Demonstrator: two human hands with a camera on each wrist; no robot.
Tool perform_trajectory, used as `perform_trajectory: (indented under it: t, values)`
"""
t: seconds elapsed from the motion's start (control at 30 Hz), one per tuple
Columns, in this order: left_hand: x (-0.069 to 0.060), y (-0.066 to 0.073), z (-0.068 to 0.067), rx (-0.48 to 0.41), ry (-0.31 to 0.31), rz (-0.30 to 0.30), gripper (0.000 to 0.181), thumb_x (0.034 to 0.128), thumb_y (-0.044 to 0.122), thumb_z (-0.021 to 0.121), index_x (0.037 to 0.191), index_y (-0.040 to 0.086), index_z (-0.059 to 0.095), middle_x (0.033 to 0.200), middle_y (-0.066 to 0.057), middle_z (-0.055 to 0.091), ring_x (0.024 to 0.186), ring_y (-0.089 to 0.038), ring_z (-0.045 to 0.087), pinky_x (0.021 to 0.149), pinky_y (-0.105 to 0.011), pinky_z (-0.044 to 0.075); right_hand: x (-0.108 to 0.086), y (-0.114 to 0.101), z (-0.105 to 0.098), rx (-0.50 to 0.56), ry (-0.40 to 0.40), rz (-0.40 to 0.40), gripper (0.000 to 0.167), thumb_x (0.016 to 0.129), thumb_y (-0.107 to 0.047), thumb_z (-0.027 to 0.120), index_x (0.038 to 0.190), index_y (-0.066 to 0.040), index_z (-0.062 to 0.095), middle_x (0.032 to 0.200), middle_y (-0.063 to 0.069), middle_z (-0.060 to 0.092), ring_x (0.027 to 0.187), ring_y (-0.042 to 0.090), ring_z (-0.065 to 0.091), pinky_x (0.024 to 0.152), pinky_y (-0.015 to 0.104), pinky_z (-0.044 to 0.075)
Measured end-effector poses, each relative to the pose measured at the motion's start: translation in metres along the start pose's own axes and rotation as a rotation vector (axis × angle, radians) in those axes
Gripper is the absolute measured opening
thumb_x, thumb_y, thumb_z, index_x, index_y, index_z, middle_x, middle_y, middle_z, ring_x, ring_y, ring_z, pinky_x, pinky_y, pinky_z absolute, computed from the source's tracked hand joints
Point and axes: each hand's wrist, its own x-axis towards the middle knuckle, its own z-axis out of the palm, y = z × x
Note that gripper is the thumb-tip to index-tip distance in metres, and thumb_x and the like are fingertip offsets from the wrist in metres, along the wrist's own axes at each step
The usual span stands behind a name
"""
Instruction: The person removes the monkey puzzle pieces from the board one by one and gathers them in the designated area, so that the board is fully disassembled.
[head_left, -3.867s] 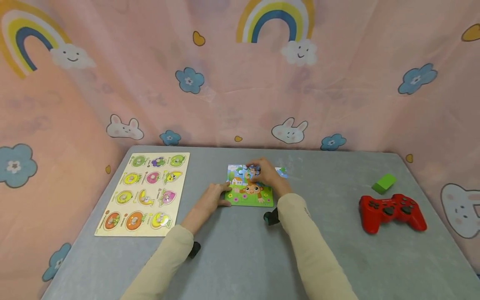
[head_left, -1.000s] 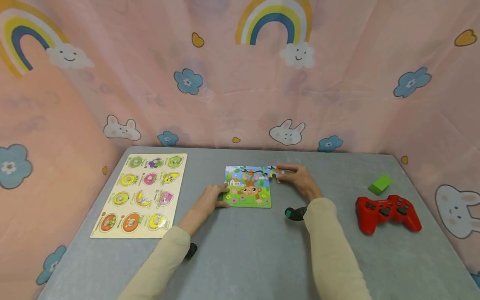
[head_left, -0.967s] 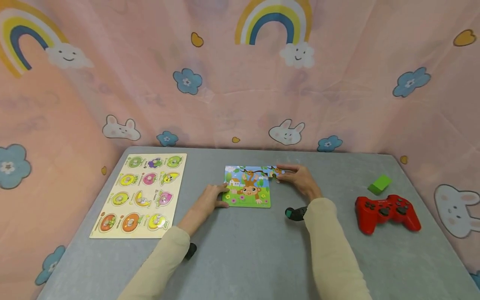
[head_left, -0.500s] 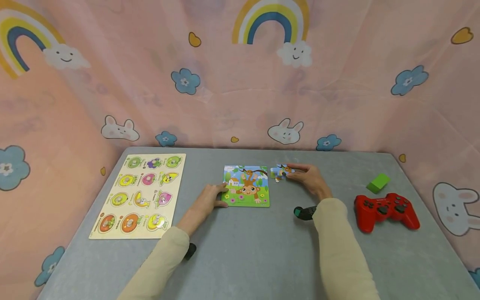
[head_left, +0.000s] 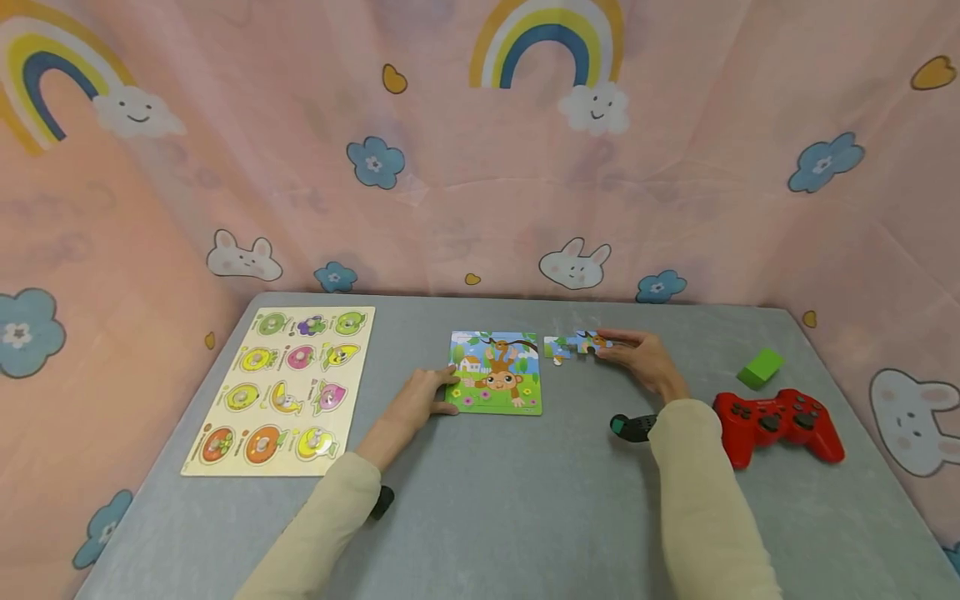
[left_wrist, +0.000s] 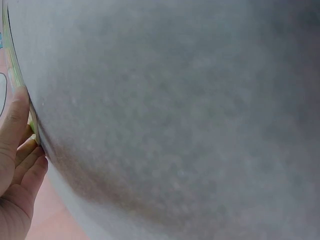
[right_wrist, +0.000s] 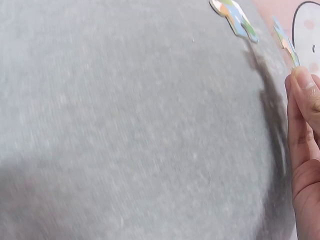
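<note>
A big pink cloth (head_left: 450, 217) hangs at the back and sides, with rainbows, blue flowers, bunnies and little yellow hearts on it. In front of it is a gray worktop (head_left: 487, 508). The person has cream sleeves (head_left: 712, 500). On the left of the worktop lies a flat fruit puzzle board (head_left: 306, 376), pale yellow, with four rows of three round-cheeked fruits and veggies. Far over on the right is a red game controller (head_left: 780, 425) with black sticks, and the right sleeve just covers a tiny bit of it.

In the middle, lying flat, is a square monkey puzzle (head_left: 495, 379). Its monkey hangs upside down from a branch, over green grass with flowers. The left hand (head_left: 416, 400) holds the puzzle by its left edge, with the thumb down at the near corner. The right hand (head_left: 643, 361) pinches a blue and brown puzzle piece (head_left: 594, 342) at its edge, to the right of the monkey puzzle. A green block (head_left: 761, 369) sits just behind the controller. Another small puzzle piece (head_left: 556, 347) lies between the monkey puzzle and the pinched piece, close to both.
</note>
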Motion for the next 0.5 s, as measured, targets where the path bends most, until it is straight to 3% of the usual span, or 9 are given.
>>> perform_trajectory:
  t: [0.2, 0.33, 0.5]
  values:
    - [0.0006, -0.0008, 0.0003, 0.007, 0.0, 0.015, 0.052, 0.0706, 0.014, 0.081, 0.115, -0.008, 0.065, 0.13, -0.024, 0.055, 0.12, -0.039, 0.053, 0.1, -0.045, 0.044, 0.0023, 0.0056, -0.0057, 0.015, 0.004, 0.008, 0.055, 0.084, -0.012, 0.075, 0.132, 0.006, 0.053, 0.136, 0.025, 0.049, 0.102, 0.004, 0.053, 0.08, 0.014, 0.05]
    - [0.0005, -0.0009, 0.0003, 0.007, -0.002, 0.007, 0.053, 0.071, 0.014, 0.08, 0.116, -0.008, 0.064, 0.131, -0.023, 0.054, 0.12, -0.038, 0.053, 0.1, -0.044, 0.044, 0.003, 0.0045, -0.0069, -0.012, -0.001, 0.034, 0.055, 0.083, -0.012, 0.075, 0.131, 0.004, 0.055, 0.136, 0.024, 0.051, 0.102, 0.005, 0.057, 0.081, 0.015, 0.05]
    - [0.0, -0.0009, 0.0, 0.004, -0.004, 0.0, 0.053, 0.0711, 0.015, 0.08, 0.117, -0.008, 0.064, 0.132, -0.023, 0.054, 0.121, -0.038, 0.052, 0.101, -0.044, 0.044, 0.004, 0.0023, -0.0062, -0.03, 0.001, 0.043, 0.055, 0.082, -0.012, 0.076, 0.13, 0.004, 0.056, 0.135, 0.022, 0.052, 0.114, 0.014, 0.054, 0.083, 0.013, 0.048]
